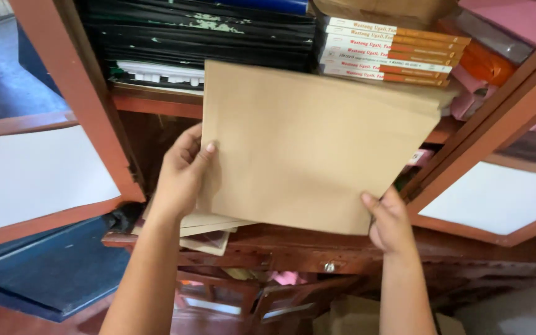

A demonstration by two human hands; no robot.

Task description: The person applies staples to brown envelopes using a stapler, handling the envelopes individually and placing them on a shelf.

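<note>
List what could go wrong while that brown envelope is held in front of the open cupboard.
1. The brown envelope is held only at its edges by the left hand and right hand, so it might bend or slip.
2. Its top corner sits close to the stack of books; a push could nudge them.
3. Loose papers jut over the lower shelf edge beneath it and might get knocked off.

a stack of white and orange books [392, 53] lies on the upper shelf; black folders [200, 34] are piled to its left; two cupboard doors [38, 167] with white panels stand open; pink packets [473, 99] sit far right
</note>
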